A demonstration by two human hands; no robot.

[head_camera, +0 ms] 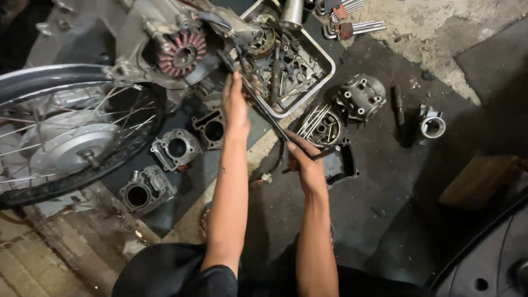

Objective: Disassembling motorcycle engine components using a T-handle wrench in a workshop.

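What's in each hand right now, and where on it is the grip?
Both hands hold one long dark tool: the left hand grips its upper end near the engine, the right hand its lower end.

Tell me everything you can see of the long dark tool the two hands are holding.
The long dark tool is a slim, black, metal-looking bar, running diagonally from the engine at upper left down toward the lower right. The left hand grips its upper part near the engine; the right hand holds its lower end. It crosses the corner of the metal parts tray. Its tip is hidden among engine parts, so the tool type is unclear.
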